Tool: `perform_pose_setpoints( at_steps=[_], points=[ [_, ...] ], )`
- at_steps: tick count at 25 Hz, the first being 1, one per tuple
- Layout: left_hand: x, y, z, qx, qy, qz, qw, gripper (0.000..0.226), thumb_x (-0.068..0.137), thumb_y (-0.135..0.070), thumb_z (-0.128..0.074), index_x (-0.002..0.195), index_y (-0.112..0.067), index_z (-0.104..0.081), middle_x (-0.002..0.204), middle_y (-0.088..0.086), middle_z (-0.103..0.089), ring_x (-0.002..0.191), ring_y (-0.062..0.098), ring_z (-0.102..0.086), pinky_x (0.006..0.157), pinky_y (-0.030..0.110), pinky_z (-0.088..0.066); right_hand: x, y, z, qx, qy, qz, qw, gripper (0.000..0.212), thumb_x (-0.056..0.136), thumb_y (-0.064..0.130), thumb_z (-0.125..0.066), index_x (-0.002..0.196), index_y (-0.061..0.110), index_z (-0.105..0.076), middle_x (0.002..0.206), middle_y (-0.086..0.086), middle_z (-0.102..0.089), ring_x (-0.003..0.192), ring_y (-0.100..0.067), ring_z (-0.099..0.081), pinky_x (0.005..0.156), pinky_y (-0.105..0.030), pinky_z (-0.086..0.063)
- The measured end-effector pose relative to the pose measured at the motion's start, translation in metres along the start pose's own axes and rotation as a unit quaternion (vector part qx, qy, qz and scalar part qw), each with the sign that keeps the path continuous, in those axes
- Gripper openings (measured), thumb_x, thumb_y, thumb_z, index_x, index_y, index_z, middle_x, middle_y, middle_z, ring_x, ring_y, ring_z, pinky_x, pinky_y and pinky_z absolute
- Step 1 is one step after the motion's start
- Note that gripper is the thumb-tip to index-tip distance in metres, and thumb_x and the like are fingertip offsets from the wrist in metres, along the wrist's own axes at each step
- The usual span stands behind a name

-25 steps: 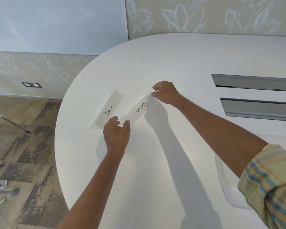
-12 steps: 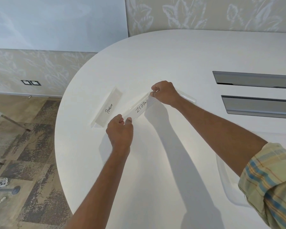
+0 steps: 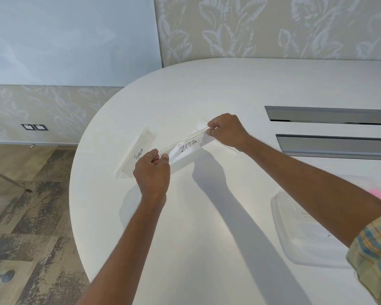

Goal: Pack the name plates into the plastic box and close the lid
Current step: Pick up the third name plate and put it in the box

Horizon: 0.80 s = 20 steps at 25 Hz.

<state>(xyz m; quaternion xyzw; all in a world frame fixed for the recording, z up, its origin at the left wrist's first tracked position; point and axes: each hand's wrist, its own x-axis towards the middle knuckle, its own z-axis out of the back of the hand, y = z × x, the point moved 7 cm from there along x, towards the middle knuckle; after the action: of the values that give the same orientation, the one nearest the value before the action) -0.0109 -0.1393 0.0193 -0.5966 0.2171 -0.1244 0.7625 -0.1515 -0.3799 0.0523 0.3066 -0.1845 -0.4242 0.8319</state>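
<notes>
Lifted, ZEBRA name plate (image 3: 186, 148) now slants up-right.

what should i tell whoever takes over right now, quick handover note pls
Left hand: pinching the near end of the ZEBRA name plate.
Right hand: pinching its far end; the plate seems lifted off the white table, its shadow showing below.
PENGUIN name plate: on the table just left of the held one, untouched.
Plastic box: at the near right, partly hidden by the right forearm; lid state and contents unclear.
Done: ZEBRA plate picked up.
Left: put it in the box, then PENGUIN, then close the lid.
</notes>
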Motion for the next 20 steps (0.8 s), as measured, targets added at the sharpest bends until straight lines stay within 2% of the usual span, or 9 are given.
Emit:
perform_pose_setpoints(
  at_steps=[2,3,5,6,7,10,13,17,20],
  points=[
    [-0.012,-0.012,-0.005,-0.013,0.015,-0.012,1.000,0.042,0.098,-0.018,-0.073,0.139,-0.010,-0.068,0.088,-0.022,-0.066,0.107,0.005,-0.066,0.113,0.032,-0.050,-0.014,-0.009,0.023,0.009,-0.020,-0.024,0.999,0.020,0.084,0.011,-0.067,0.071,-0.001,-0.057,0.070,-0.017,-0.046,0.070,-0.037,-0.031,0.060,-0.033,-0.036],
    [-0.017,-0.018,-0.009,-0.014,0.023,-0.022,0.999,0.042,0.098,-0.019,-0.073,0.139,-0.010,-0.068,0.090,-0.022,-0.067,0.112,0.009,-0.067,0.111,0.031,-0.051,-0.022,-0.013,0.035,0.011,-0.031,-0.033,0.999,0.025,0.084,0.014,-0.068,0.083,-0.011,-0.063,0.076,-0.024,-0.058,0.074,-0.047,-0.038,0.063,-0.037,-0.047],
    [-0.030,-0.028,-0.019,-0.015,0.044,-0.041,0.998,0.042,0.097,-0.020,-0.074,0.138,-0.011,-0.069,0.094,-0.020,-0.068,0.116,0.011,-0.068,0.107,0.028,-0.052,-0.040,-0.021,0.063,-0.003,-0.059,-0.041,0.997,0.039,0.086,0.016,-0.070,0.107,-0.015,-0.062,0.102,-0.033,-0.070,0.095,-0.058,-0.052,0.080,-0.048,-0.060],
    [-0.037,-0.032,-0.025,-0.017,0.058,-0.049,0.997,0.042,0.096,-0.020,-0.074,0.138,-0.011,-0.070,0.097,-0.018,-0.071,0.113,0.010,-0.069,0.102,0.023,-0.052,-0.051,-0.025,0.076,-0.011,-0.071,-0.044,0.996,0.041,0.087,0.016,-0.070,0.111,-0.015,-0.060,0.114,-0.035,-0.067,0.105,-0.055,-0.057,0.083,-0.054,-0.061],
    [-0.044,-0.036,-0.031,-0.019,0.072,-0.053,0.996,0.042,0.096,-0.019,-0.075,0.137,-0.012,-0.070,0.102,-0.014,-0.073,0.108,0.006,-0.069,0.094,0.016,-0.050,-0.062,-0.028,0.089,-0.012,-0.081,-0.046,0.996,0.042,0.088,0.016,-0.069,0.113,-0.016,-0.059,0.120,-0.035,-0.063,0.107,-0.054,-0.060,0.080,-0.053,-0.061],
    [-0.068,-0.048,-0.053,-0.021,0.103,-0.067,0.992,0.041,0.095,-0.019,-0.077,0.135,-0.013,-0.072,0.113,-0.007,-0.075,0.100,0.001,-0.068,0.078,0.008,-0.045,-0.100,-0.043,0.130,-0.010,-0.114,-0.058,0.992,0.042,0.092,0.017,-0.070,0.113,-0.017,-0.059,0.123,-0.036,-0.061,0.090,-0.052,-0.066,0.076,-0.046,-0.060],
    [-0.097,-0.059,-0.075,-0.015,0.130,-0.086,0.988,0.038,0.094,-0.019,-0.076,0.132,-0.014,-0.074,0.116,-0.006,-0.076,0.105,0.009,-0.071,0.082,0.014,-0.050,-0.142,-0.065,0.168,0.012,-0.150,-0.087,0.985,0.038,0.093,0.021,-0.073,0.109,-0.013,-0.067,0.119,-0.032,-0.068,0.111,-0.048,-0.065,0.094,-0.057,-0.058],
    [-0.140,-0.065,-0.109,-0.009,0.175,-0.096,0.980,0.035,0.093,-0.022,-0.078,0.128,-0.015,-0.077,0.112,-0.007,-0.078,0.105,0.009,-0.072,0.100,0.028,-0.056,-0.197,-0.098,0.209,0.001,-0.178,-0.110,0.978,0.042,0.091,0.023,-0.074,0.106,-0.014,-0.063,0.115,-0.034,-0.066,0.111,-0.049,-0.062,0.094,-0.060,-0.055],
    [-0.173,-0.065,-0.133,0.001,0.210,-0.100,0.973,0.037,0.093,-0.025,-0.078,0.129,-0.015,-0.076,0.115,-0.007,-0.078,0.107,0.008,-0.072,0.101,0.026,-0.055,-0.233,-0.125,0.233,-0.008,-0.196,-0.135,0.971,0.044,0.090,0.026,-0.074,0.104,-0.013,-0.063,0.113,-0.033,-0.066,0.110,-0.049,-0.062,0.093,-0.060,-0.056]
  ],
)
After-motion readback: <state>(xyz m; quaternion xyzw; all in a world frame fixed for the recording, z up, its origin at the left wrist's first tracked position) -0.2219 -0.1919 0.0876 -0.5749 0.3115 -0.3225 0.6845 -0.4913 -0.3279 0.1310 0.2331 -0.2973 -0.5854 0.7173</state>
